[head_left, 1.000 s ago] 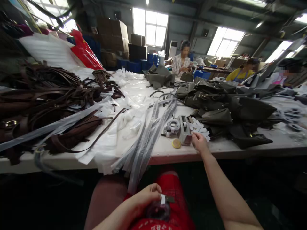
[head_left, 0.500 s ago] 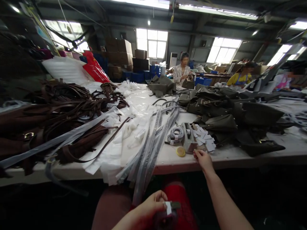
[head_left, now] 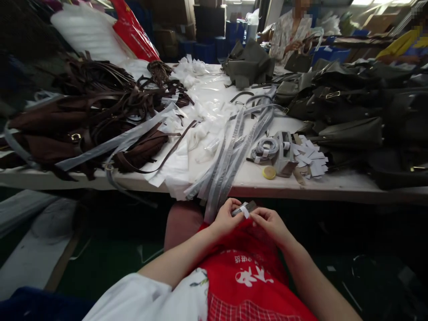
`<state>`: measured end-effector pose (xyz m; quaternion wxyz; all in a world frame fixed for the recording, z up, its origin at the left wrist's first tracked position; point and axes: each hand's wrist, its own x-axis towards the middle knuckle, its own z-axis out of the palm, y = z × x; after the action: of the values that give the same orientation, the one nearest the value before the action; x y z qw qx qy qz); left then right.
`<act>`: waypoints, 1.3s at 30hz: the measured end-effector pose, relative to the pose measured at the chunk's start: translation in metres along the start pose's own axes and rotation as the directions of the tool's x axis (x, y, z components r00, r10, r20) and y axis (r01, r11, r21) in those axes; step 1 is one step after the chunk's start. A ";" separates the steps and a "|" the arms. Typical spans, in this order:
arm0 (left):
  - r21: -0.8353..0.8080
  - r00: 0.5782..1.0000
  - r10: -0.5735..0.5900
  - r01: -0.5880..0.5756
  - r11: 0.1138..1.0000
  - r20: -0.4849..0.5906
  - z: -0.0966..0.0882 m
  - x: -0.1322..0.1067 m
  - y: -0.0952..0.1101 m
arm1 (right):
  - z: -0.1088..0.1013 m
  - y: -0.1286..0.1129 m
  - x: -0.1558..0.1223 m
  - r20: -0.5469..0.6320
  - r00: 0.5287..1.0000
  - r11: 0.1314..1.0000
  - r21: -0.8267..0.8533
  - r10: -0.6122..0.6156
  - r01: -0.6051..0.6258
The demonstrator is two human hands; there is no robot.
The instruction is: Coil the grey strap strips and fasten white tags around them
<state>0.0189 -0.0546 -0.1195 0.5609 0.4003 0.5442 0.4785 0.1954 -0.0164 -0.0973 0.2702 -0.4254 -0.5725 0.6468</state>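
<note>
My left hand (head_left: 229, 218) is closed around a small rolled strap (head_left: 250, 205), grey-olive in colour, above my lap. A white paper band (head_left: 245, 211) wraps round the strap. My right hand (head_left: 269, 223) pinches at the band's near edge; whether a bit of clear tape is between its fingertips is too small to tell. On the table ahead stand a grey tape dispenser (head_left: 286, 154), a coiled grey strap (head_left: 265, 149) with paper bands, a round yellow disc (head_left: 269, 172) and a heap of white paper slips (head_left: 310, 156).
Long plastic-wrapped grey straps (head_left: 230, 147) hang over the edge of the white table (head_left: 160, 187). Dark brown bags and straps (head_left: 56, 116) are piled at left, olive bags (head_left: 351, 107) at right. A co-worker (head_left: 290, 35) handles a bag across the table.
My right hand has left the tape dispenser and come back to the rolled strap in my left hand. Both hands now meet at the paper band. The view has tilted down.
</note>
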 end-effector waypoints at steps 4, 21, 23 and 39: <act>0.023 1.000 0.014 -0.013 1.000 -0.017 -0.002 -0.001 -0.002 | 0.007 0.012 0.004 0.003 0.997 0.997 0.020 0.075 -0.075; 0.235 0.977 0.164 -0.129 0.963 -0.137 -0.005 -0.006 0.003 | 0.027 0.028 0.006 0.086 0.989 0.976 0.174 0.121 -0.135; 0.255 0.972 0.192 -0.153 0.955 -0.133 -0.004 -0.008 0.004 | 0.034 0.032 0.009 0.049 0.994 0.967 0.229 0.100 -0.109; 0.607 0.887 0.460 -0.383 0.697 0.031 -0.029 0.023 0.007 | 0.006 -0.009 0.031 -0.283 0.917 0.958 -0.141 -0.280 0.249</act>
<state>-0.0122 -0.0325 -0.1208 0.2463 0.6398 0.5935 0.4215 0.1735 0.0078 -0.0963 0.4169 -0.4504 -0.6095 0.5019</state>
